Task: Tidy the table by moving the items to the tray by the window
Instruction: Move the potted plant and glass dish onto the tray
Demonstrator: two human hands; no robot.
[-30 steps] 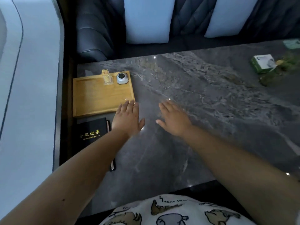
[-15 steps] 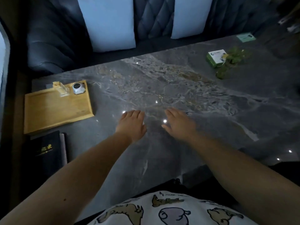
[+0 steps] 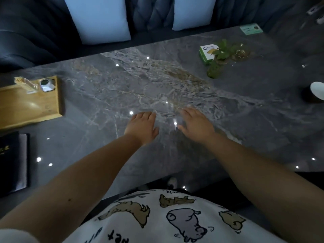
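Well beyond the flat, empty right hand (image 3: 196,125), the light, stiff green box (image 3: 207,53) suits a side pinch; left hand (image 3: 142,128) likewise flat.

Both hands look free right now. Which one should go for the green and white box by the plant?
Probably the right hand: it lies open on the table, on the same side as the green and white box. The left hand lies nearer the tray.

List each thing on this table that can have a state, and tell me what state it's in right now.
Left hand: open, empty, over the table.
Right hand: open, empty.
Wooden tray: holds a small white gadget and a toothpick holder.
Green-and-white box: not yet on the tray.
Black notebook: closed.
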